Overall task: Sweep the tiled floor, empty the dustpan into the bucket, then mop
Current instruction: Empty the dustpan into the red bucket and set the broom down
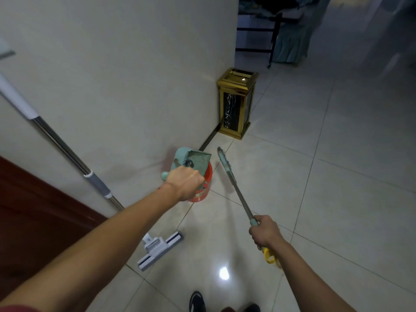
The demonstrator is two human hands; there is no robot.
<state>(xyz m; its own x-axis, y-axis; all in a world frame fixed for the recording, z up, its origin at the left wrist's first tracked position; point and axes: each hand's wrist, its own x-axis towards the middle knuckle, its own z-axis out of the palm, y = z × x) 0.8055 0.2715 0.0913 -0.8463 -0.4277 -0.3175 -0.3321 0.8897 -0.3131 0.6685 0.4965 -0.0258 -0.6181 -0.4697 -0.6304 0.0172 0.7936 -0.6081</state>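
Dustpan [191, 161], teal plastic, sits mid-frame, tilted over the red bucket [202, 188] against the wall; we judge this as the emptying step, sweeping done, mopping not yet begun. Our left hand [184, 185] has its fingers curled round the dustpan's handle, a closed grip on it. Our right hand [266, 231] is wrapped round the broom [234, 183] handle at lower right, broom head up near the bucket and off the floor. Dustpan looks light and stiff, likely easy one-handed; best held at the handle, as now, so the open lip can tip down. Some dark debris shows inside it; we can't tell how much. The bucket looks small and light, so it could tip if the pan knocks its rim. The mop [161, 248] leans on the wall at left, its flat head resting on the tiled floor [337, 176] at lower centre. A gold bin [236, 104] stands further along the wall, upper centre.
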